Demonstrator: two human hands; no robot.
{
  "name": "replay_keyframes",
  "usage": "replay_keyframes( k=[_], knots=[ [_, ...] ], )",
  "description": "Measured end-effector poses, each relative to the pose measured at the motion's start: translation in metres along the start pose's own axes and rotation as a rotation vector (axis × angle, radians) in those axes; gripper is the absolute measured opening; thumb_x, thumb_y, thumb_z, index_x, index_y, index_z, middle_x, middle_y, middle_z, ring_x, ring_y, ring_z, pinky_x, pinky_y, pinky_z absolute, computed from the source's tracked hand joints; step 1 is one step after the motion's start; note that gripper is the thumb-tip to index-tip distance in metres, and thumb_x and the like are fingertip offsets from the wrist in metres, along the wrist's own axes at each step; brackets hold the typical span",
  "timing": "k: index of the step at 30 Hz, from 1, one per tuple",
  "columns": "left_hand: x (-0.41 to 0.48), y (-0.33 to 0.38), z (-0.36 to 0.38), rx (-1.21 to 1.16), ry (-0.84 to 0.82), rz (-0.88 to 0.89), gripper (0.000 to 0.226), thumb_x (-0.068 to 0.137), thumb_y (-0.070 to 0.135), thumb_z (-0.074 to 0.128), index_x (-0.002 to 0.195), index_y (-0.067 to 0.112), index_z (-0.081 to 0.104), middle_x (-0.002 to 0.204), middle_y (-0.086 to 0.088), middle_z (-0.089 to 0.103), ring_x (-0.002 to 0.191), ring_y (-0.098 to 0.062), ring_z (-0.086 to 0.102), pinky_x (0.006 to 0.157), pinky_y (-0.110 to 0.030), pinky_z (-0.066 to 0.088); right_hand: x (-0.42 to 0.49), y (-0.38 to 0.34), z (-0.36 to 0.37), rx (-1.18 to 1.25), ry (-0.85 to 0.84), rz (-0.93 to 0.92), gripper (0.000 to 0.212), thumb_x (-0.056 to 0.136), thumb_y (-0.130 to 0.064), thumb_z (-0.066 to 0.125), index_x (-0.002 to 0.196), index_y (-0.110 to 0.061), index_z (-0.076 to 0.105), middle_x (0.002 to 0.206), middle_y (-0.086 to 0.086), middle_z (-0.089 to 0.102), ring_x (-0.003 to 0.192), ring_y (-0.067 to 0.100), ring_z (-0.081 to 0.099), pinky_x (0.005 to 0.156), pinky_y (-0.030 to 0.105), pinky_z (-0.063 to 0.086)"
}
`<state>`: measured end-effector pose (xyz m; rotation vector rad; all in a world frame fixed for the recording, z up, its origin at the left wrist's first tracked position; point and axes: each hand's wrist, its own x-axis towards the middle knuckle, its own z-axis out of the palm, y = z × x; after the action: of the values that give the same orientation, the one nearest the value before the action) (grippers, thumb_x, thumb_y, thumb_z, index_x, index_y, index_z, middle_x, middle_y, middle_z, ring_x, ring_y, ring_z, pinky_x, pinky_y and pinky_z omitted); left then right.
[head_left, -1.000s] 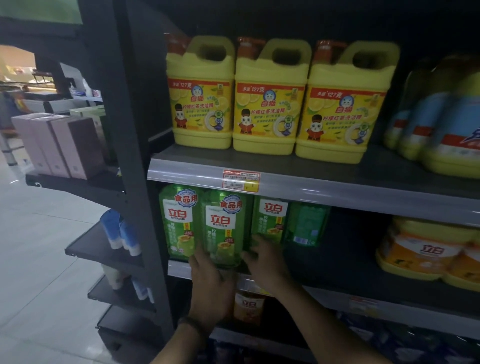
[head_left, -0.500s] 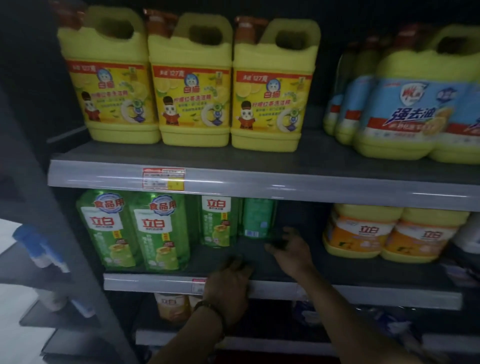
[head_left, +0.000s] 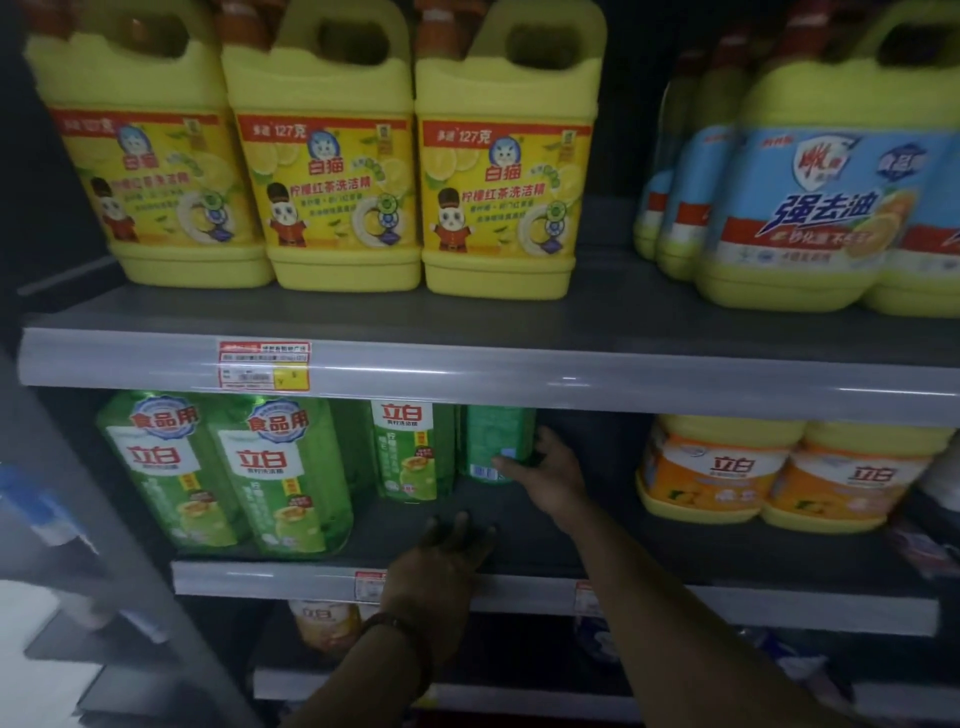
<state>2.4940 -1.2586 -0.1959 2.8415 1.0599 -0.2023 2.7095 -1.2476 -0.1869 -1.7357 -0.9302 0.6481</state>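
The small green plastic bottle (head_left: 493, 441), which shows its back label with a barcode to me, stands upright far at the back of the dark grey middle shelf (head_left: 597, 545). My right hand (head_left: 550, 475) grips it: my thumb lies across the lower front of it and my fingers go round its right side. Just beside it on the left stands a second green bottle with a white label (head_left: 410, 452), turned with its front to me; I cannot tell if the two touch. My left hand (head_left: 439, 566) holds nothing. It rests palm down on the front part of the same shelf with the fingers straight, apart from the gripped bottle, and a dark bracelet (head_left: 400, 634) sits on its wrist. Further to the left, near the front edge, two bigger green bottles with round blue badges (head_left: 280, 478) stand side by side. To the right of my right arm, two orange and yellow tubs (head_left: 727, 467) stand on the same shelf. On the upper shelf three yellow jugs with handles (head_left: 322, 156) stand in a row, and to their right are yellow jugs with blue labels (head_left: 810, 197). A red and white price tag (head_left: 264, 365) is stuck on the clear rail of the upper shelf.
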Motion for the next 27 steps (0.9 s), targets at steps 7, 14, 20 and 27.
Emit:
replay_keyframes(
  k=[7,14,20,27],
  knots=[
    [0.002,0.003,-0.003,0.075,-0.116,-0.014,0.093,0.100,0.024,0.058,0.166,0.038,-0.006,0.176,-0.001,-0.009,0.161,-0.044,0.001,0.123,-0.053,0.034,-0.015,0.002,-0.010,-0.100,-0.021,0.031,0.063,0.064,-0.054,0.095,0.115,-0.029,0.068,0.111,-0.007,0.077,0.100,0.016,0.074,0.089,0.045,0.064],
    [0.004,-0.002,0.001,0.050,-0.056,0.003,0.082,0.103,0.029,0.055,0.166,0.037,0.003,0.176,-0.002,0.000,0.161,-0.041,0.010,0.125,-0.048,0.032,-0.053,0.024,-0.052,-0.228,0.008,0.020,0.086,0.053,-0.079,0.083,0.123,-0.032,0.065,0.117,-0.008,0.077,0.103,0.016,0.074,0.088,0.045,0.063],
    [-0.001,0.023,-0.010,-0.591,0.316,0.068,0.066,0.094,0.040,0.066,0.155,0.030,0.043,0.148,0.002,0.061,0.133,-0.019,0.060,0.114,-0.039,0.047,-0.084,0.019,-0.064,-0.325,0.135,0.086,0.079,0.055,-0.081,0.077,0.116,-0.033,0.061,0.113,-0.007,0.076,0.104,0.022,0.072,0.086,0.045,0.061],
    [0.009,0.062,-0.045,-1.293,0.344,0.128,0.063,0.081,0.013,0.088,0.134,0.020,0.054,0.126,-0.001,0.071,0.112,-0.004,0.071,0.091,-0.027,0.060,-0.108,0.005,-0.045,-0.487,0.107,0.117,0.064,0.079,-0.064,0.062,0.125,-0.021,0.050,0.127,0.006,0.063,0.121,0.035,0.061,0.099,0.051,0.053]
  ],
)
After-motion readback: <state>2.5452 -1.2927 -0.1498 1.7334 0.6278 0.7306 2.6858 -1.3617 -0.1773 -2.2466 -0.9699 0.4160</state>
